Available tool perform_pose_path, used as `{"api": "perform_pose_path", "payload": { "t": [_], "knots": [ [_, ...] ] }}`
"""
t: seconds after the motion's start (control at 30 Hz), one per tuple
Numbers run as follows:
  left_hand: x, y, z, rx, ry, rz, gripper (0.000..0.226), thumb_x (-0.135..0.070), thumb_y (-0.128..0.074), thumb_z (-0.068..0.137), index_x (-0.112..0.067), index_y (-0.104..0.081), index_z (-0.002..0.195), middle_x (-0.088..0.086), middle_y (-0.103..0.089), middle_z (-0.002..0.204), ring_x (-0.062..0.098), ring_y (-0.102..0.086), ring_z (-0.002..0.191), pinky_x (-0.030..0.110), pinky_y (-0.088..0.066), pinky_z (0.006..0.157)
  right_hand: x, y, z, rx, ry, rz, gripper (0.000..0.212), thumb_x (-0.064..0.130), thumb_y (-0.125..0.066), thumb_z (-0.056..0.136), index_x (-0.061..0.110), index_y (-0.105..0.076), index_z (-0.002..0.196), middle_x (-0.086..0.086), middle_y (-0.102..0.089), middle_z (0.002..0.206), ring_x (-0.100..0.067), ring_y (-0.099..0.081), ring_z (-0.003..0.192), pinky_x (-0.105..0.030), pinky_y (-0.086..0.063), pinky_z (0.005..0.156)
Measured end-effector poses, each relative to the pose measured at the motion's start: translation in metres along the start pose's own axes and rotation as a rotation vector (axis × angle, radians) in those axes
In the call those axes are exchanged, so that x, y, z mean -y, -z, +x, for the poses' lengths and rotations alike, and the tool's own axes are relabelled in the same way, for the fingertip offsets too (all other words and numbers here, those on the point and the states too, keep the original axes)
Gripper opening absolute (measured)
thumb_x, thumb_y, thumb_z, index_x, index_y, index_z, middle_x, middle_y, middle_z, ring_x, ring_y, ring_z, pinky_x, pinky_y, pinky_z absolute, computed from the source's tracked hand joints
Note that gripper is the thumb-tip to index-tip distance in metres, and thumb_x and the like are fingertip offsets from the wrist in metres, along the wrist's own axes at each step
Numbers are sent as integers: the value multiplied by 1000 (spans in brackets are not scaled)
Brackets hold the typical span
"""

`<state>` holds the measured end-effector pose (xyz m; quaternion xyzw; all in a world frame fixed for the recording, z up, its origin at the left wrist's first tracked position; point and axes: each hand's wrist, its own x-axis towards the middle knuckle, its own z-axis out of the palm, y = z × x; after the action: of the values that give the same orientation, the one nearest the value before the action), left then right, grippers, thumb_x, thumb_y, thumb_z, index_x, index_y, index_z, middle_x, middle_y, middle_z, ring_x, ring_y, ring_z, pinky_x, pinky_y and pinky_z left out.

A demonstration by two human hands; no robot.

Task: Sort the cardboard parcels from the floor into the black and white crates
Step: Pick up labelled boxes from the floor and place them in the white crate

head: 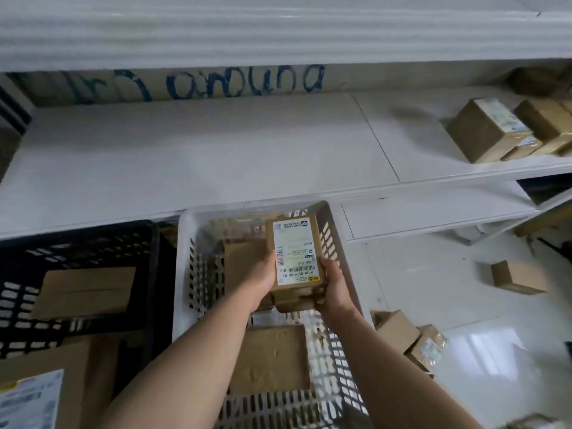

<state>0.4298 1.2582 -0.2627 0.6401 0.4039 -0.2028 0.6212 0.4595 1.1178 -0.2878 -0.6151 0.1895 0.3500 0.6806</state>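
I hold a small cardboard parcel with a white shipping label over the white crate. My left hand grips its left side and my right hand grips its lower right corner. Inside the white crate lie other parcels, one flat box near me and another farther in. The black crate stands to the left and holds a flat cardboard parcel. Loose parcels lie on the floor at the right, one alone and a small heap.
A white shelf unit runs across the back above the crates, with several brown boxes on its right end. A labelled box sits at the lower left, in front of the black crate. White floor tiles spread to the right.
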Motion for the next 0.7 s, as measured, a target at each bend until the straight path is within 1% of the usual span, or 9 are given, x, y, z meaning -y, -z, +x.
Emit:
{"api": "perform_pose_path", "payload": {
  "t": [0.07,0.13,0.2,0.33,0.4,0.5,0.57,0.63,0.7],
  "knots": [
    [-2,0,2,25,8,77,57,-45,-18,105,-13,-56,134,10,-57,137,27,-49,129,36,-31,107,-3,3,7,-13,5,11,49,40,-33,100,9,-70,106,-11,-76,98,-25,-72,89,-36,-57,76],
    [-2,1,4,-11,3,147,57,-43,-19,106,-8,-53,135,11,-57,137,27,-51,126,30,-34,95,-8,6,17,-22,-4,32,44,34,-33,102,8,-70,101,-7,-76,89,-17,-73,80,-22,-53,61],
    [-2,2,9,-65,-7,205,55,-41,-24,106,-4,-48,138,12,-55,137,26,-53,123,28,-35,87,-12,6,26,-31,-23,16,46,34,-32,102,7,-69,102,-8,-76,91,-17,-73,80,-21,-54,63],
    [5,5,31,-137,-80,288,47,-37,-38,104,-11,-43,143,6,-60,132,19,-60,111,23,-47,70,-20,2,45,-98,-30,-40,56,51,-40,91,9,-68,116,-13,-73,110,-33,-68,106,-49,-49,99],
    [8,6,39,-183,-106,338,45,-30,-45,102,-13,-43,144,5,-58,135,19,-60,113,15,-40,59,-28,4,58,-124,-45,-105,56,55,-40,87,13,-69,111,-11,-74,107,-34,-68,102,-54,-49,98],
    [14,4,48,-233,-145,391,43,-20,-54,99,-13,-47,141,6,-57,137,20,-58,118,14,-41,67,-22,0,57,-198,-65,-244,40,42,-40,97,14,-68,98,-11,-73,105,-28,-69,96,-45,-55,89],
    [18,2,53,-241,-150,406,43,-13,-56,97,-9,-49,139,9,-59,134,22,-59,116,18,-44,74,-20,-1,55,-187,-67,-342,30,33,-40,102,13,-63,103,-6,-70,105,-20,-66,89,-25,-55,70],
    [23,2,57,-253,-143,419,40,-9,-55,97,-9,-52,136,10,-62,126,22,-61,109,15,-43,65,-21,-1,53,-168,-82,-381,23,26,-40,104,15,-58,114,-3,-65,104,-12,-63,82,-10,-46,53],
    [26,3,57,-280,-125,411,35,-10,-56,96,-10,-55,131,9,-63,122,22,-62,105,16,-41,60,-21,0,48,-165,-93,-400,26,19,-38,102,14,-57,120,-3,-65,109,-13,-63,85,-9,-46,51]
  ]
}}
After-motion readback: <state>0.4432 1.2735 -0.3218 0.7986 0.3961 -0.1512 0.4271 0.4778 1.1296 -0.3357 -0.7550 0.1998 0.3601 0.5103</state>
